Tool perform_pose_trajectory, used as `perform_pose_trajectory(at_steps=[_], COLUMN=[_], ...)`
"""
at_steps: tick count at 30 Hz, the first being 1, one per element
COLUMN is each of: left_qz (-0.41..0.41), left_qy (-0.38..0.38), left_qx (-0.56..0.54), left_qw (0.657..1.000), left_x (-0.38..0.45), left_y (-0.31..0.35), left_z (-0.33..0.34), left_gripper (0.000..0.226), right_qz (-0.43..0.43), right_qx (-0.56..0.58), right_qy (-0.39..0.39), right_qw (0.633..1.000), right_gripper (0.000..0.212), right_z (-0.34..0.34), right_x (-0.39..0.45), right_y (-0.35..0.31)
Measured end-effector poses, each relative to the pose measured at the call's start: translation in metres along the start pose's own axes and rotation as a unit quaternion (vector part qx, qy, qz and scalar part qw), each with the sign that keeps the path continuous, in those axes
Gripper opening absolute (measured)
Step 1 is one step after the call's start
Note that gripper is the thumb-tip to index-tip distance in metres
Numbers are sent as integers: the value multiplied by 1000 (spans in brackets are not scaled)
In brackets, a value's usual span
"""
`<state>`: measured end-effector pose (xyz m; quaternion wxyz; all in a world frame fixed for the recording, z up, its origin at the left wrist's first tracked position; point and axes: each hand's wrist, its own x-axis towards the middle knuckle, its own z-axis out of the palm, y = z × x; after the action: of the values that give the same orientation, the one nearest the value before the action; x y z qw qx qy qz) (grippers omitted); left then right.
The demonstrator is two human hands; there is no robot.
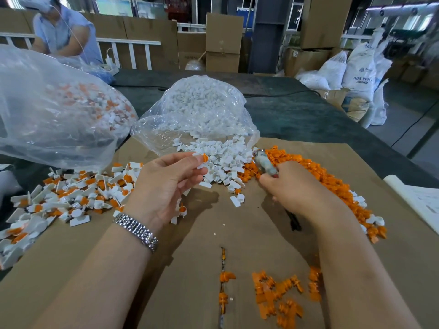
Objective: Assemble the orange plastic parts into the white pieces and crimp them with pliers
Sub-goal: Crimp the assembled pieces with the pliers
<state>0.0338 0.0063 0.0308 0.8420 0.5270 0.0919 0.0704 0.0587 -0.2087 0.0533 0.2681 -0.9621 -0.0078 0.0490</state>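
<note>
Two hands over a brown cardboard sheet (237,229). Left hand (166,184), steel-link watch (136,230) on wrist, pinches a white piece with orange plastic part (203,160) seated in it between thumb and fingertips. Right hand (297,186) grips pliers (264,163), taped metal nose pointing up-left. Loose white pieces (221,157) spill from a crinkled clear bag (202,108); orange parts heap (332,184) right, assembled pile (71,195) left.

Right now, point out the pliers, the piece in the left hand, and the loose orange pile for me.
pliers (264,162): head view, on the metal nose above the right hand.
assembled piece (203,159): head view, on its orange cap at the left fingertips.
orange pile (332,181): head view, middle of the heap beside the right hand.
</note>
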Motion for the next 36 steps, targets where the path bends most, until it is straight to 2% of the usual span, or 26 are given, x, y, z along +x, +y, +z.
perform_pose_trajectory(at_steps=[2, 4, 6, 11, 17, 28, 31, 36], left_qz=[-1, 3, 12, 16, 16, 24, 27, 28], left_qy=[3, 3, -1, 3, 15, 37, 38, 31], left_qx=[-20, -30, -27, -14, -5, -2, -6, 1], left_qw=[1000, 1000, 1000, 1000, 1000, 999, 999, 999], left_x=[0, -1, -2, -3, -3, -2, 0, 0], left_y=[1, 1, 2, 3, 0, -1, -1, -2], left_z=[-1, -2, -2, -2, 1, -3, -5, -5], left_gripper=[38, 38, 34, 21, 7, 22, 20, 17], right_qz=[-32, -44, -73, -115, -128, -154, -158, -147], right_qx=[134, 256, 261, 169, 136, 64, 34, 70], right_qy=[-55, -155, -200, -179, -167, -68, -36, -88], right_qw=[989, 953, 942, 963, 968, 984, 986, 983], right_gripper=[30, 29, 32, 42, 39, 40, 40, 49], right_z=[-1, 2, 7, 12, 13, 34, 40, 30], right_x=[-5, -13, -18, -22, -25, -26, -24, -26], right_y=[-8, -17, -24, -32, -37, -49, -52, -47])
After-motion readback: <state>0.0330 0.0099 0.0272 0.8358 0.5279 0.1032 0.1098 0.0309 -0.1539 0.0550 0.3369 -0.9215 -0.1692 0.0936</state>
